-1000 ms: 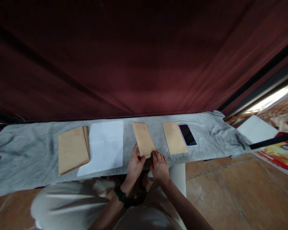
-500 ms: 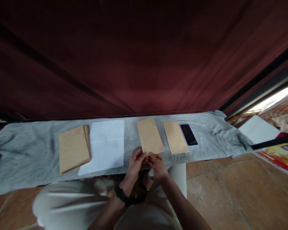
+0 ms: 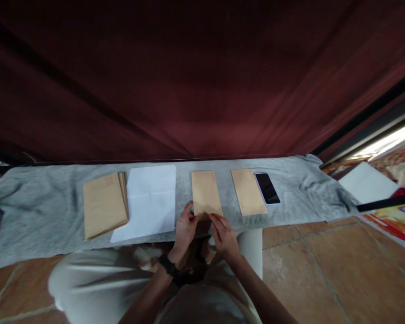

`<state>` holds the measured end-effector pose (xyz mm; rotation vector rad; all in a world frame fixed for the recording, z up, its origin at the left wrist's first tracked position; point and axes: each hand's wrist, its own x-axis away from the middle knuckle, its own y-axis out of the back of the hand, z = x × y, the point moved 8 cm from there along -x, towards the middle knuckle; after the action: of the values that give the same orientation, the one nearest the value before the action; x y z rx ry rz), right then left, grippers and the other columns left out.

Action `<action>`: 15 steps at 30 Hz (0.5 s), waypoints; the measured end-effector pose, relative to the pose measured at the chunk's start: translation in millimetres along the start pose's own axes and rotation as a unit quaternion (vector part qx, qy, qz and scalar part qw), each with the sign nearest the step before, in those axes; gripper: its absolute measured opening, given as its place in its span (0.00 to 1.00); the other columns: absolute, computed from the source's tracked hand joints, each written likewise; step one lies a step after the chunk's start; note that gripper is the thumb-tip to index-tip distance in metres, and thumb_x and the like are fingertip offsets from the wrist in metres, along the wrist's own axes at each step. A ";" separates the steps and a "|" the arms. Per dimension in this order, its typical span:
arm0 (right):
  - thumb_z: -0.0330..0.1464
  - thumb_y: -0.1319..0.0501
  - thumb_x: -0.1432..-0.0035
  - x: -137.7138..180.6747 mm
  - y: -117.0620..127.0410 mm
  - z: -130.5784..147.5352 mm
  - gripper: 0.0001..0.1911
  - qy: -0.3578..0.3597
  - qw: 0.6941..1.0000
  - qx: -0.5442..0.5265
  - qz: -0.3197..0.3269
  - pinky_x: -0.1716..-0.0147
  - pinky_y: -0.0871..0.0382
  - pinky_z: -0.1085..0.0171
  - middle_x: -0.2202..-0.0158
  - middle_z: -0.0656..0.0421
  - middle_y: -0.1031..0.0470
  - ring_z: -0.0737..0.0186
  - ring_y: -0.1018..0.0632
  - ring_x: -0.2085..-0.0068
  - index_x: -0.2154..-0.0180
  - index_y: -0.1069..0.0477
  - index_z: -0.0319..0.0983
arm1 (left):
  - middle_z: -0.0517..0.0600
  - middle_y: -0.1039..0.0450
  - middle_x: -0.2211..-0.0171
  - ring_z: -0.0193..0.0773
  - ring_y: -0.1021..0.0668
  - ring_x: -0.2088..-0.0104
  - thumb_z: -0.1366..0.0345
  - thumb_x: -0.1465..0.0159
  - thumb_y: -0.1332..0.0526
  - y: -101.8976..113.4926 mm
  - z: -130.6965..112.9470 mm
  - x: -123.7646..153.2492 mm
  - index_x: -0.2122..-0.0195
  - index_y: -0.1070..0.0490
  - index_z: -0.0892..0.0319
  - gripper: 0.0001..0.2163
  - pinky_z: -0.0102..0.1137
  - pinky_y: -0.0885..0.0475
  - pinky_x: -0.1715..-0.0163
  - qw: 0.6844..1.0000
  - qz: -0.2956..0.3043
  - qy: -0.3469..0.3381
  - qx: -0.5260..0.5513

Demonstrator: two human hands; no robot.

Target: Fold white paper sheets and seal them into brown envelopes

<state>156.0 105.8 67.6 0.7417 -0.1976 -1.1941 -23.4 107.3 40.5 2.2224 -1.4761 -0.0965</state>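
A brown paper envelope (image 3: 206, 192) lies on the grey cloth straight ahead, its near edge at the cloth's front. My left hand (image 3: 185, 229) pinches that envelope's near left corner between thumb and fingers. At the near right part of the same edge, my right hand (image 3: 225, 235) has its fingertips closed on the paper. What the fingers cover along that edge is hidden. To the right rests a second brown envelope (image 3: 249, 192), apart from both hands. On the left, a stack of brown envelopes (image 3: 104, 206) partly overlaps white sheets of paper (image 3: 151, 200).
A smartphone (image 3: 267, 188) lies right beside the second envelope. The grey cloth (image 3: 300, 189) covers a long narrow surface, with a dark red curtain (image 3: 202, 90) behind it. White card and a colourful printed sheet (image 3: 396, 220) lie at the far right, above floor tiles (image 3: 303, 265).
The envelope in my hands has turned straighter, its near end swinging left. My hands have moved apart, from together at one corner to both ends of its near edge.
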 end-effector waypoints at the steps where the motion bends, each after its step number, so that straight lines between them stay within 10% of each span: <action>1: 0.35 0.51 0.30 1.5 -1.8 6.2 0.24 0.047 0.996 0.077 0.011 0.36 0.37 0.49 0.38 0.50 0.30 0.53 0.30 0.37 0.37 0.34 0.39 | 0.46 0.24 0.74 0.38 0.23 0.74 0.68 0.41 0.40 1.2 -2.5 2.1 0.41 0.33 0.61 0.25 0.31 0.30 0.71 0.999 -0.008 -0.011 -0.033; 7: 0.36 0.48 0.30 8.8 -22.6 -0.4 0.28 0.121 0.956 0.261 0.060 0.32 0.46 0.47 0.30 0.54 0.42 0.52 0.40 0.31 0.31 0.45 0.39 | 0.52 0.21 0.66 0.44 0.19 0.67 0.67 0.34 0.44 0.7 -10.1 12.8 0.40 0.33 0.60 0.21 0.37 0.26 0.65 0.982 -0.027 -0.042 -0.180; 15: 0.32 0.47 0.33 13.3 -28.3 -8.6 0.31 0.139 0.948 0.278 0.072 0.32 0.45 0.48 0.30 0.52 0.44 0.52 0.41 0.30 0.30 0.47 0.36 | 0.58 0.32 0.37 0.47 0.30 0.37 0.62 0.28 0.48 -36.8 -26.9 64.9 0.36 0.36 0.61 0.21 0.45 0.34 0.38 0.890 0.019 -0.320 -0.323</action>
<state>143.7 92.7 40.6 1.3563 -0.3542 -0.8825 43.5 70.4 61.7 1.6581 -1.4812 -1.2214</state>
